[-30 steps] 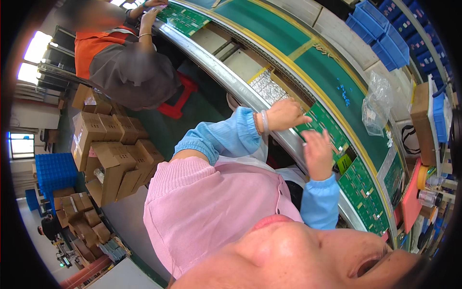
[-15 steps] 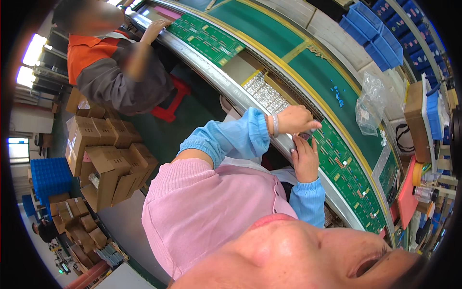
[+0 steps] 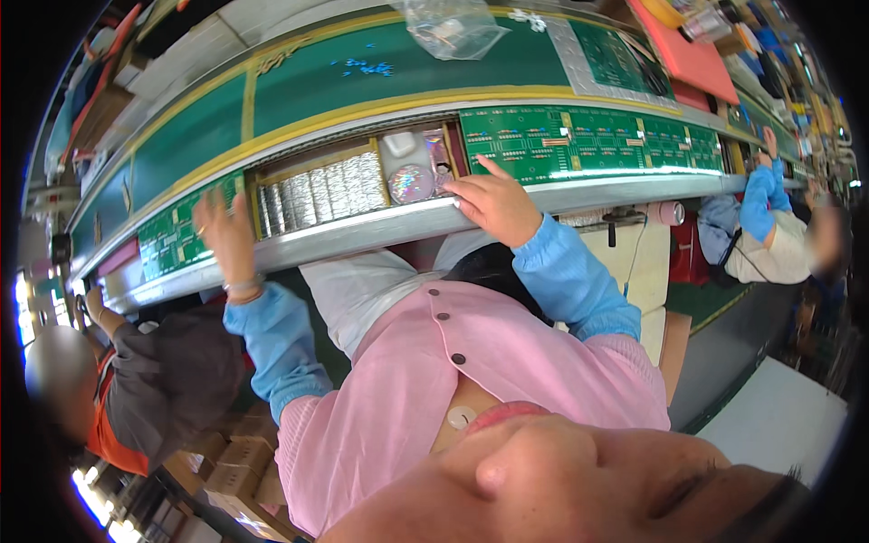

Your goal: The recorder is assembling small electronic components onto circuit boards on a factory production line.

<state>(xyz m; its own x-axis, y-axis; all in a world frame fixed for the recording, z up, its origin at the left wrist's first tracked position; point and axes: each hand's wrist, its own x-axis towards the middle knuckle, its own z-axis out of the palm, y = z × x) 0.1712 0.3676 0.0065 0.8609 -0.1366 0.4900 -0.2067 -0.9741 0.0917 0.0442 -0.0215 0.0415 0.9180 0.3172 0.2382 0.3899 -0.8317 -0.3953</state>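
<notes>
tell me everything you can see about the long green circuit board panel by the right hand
The green circuit board panel is long and flat, divided by yellow lines into repeated sections printed with pale markings. It lies level on the conveyor line behind its metal front rail. The right hand rests at its left end, index finger pointing onto the corner.

Left hand (image 3: 226,237) motion-blurred, its grip beyond telling.
</notes>
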